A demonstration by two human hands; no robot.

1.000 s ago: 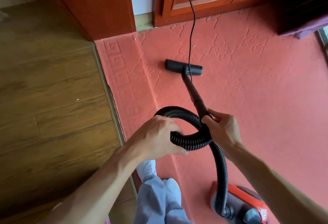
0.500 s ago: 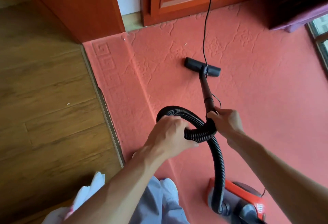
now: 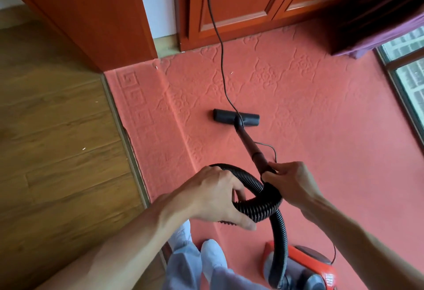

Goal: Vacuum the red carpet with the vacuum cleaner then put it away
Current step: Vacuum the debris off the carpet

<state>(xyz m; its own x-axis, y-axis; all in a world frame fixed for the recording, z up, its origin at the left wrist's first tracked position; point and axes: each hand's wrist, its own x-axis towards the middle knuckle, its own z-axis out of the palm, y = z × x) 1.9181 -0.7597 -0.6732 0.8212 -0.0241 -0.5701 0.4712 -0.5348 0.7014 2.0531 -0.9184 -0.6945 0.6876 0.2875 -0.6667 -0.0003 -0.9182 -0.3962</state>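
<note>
Head: nozzle [image 3: 236,118] mid-carpet [image 3: 321,117], well off edges.

Floor head [image 3: 236,118] on carpet [image 3: 321,117], canister [image 3: 305,266] behind, wood floor [image 3: 57,152] left.

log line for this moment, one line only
phase: vacuuming | left hand: grips looped hose | right hand: grips wand top | floor nozzle: flat on red carpet | power cord: trails past nozzle | canister: on carpet

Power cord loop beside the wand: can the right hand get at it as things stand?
Probably yes. The cord loops just beyond the right hand, with nothing between them; but that hand grips the wand, so it must let go first.
</note>
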